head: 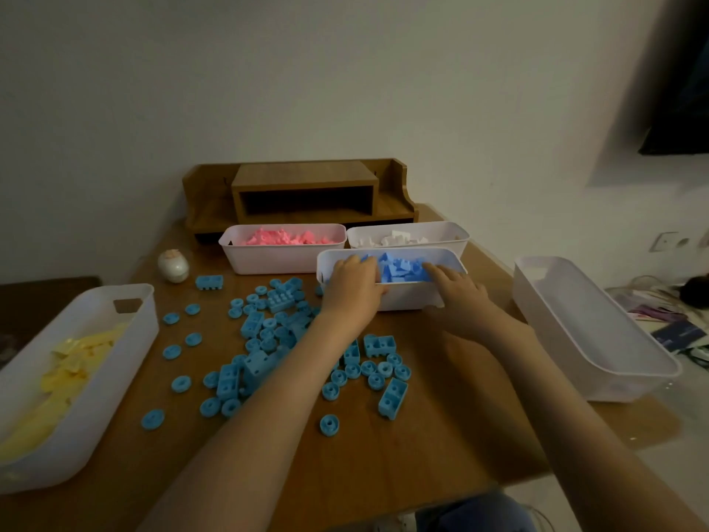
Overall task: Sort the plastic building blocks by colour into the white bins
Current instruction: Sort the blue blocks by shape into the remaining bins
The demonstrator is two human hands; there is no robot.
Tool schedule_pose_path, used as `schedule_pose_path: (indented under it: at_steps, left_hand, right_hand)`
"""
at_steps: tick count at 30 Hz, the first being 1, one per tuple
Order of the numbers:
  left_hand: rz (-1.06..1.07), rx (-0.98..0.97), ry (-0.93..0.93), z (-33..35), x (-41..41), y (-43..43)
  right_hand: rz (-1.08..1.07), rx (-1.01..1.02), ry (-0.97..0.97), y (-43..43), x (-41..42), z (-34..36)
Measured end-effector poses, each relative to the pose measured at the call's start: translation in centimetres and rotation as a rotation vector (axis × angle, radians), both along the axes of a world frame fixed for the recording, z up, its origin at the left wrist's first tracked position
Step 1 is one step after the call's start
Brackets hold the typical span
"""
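Both forearms are bare and stretched forward over the table [422, 466] to the middle bin [406, 297].
- Left hand [351, 284]: knuckles up, fingers hooked over the near rim into the bin, thumb on the outer wall. It pinches the rim.
- Right hand [458, 291]: fingers [435, 269] lie fairly flat over the same rim, tips at the dark blue blocks [403, 268] piled inside. Can't tell if it has hold of one.

All the bins are thin white matte plastic, slightly translucent, oblong with rounded corners.
- Pink bin [268, 261] and rear right bin [458, 240] sit side by side just behind the middle one, with pink blocks [284, 236] and white blocks [395, 239].
- Left bin [115, 378], at the left edge, has a cut-out handle in its end wall and holds pale yellow blocks [73, 370].
- Empty bin [575, 362] sits at the right edge.

Loose blocks [251, 324] are lighter blue moulded plastic, scattered on the table between the left bin and the middle bin, partly under the left forearm. They are round discs [181, 383] with a centre hole and rectangular bricks [392, 397] with studs or holes.

The table is smooth brown wood grain. A wooden shelf [303, 193] stands at the back against the wall. A small round pearly object [173, 266] sits left of the pink bin.
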State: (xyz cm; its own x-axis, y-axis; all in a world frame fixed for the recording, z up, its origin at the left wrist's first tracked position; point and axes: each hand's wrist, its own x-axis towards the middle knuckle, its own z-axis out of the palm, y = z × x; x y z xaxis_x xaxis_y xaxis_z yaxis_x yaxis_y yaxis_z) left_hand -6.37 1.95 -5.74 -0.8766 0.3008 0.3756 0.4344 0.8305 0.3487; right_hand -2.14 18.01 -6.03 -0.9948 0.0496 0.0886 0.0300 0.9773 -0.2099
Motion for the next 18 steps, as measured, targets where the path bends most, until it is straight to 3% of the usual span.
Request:
schedule_pose_path:
  at_steps: [9,18]
  left_hand:
    - [-0.123,0.02,-0.165,0.6,1.1,2.9]
    - [-0.082,-0.06,-0.01,-0.1,1.0,6.4]
  right_hand:
    - [-0.037,0.043,0.031,0.0,0.3,-0.3]
    - [-0.07,0.142,0.071,1.7,-0.8,-1.5]
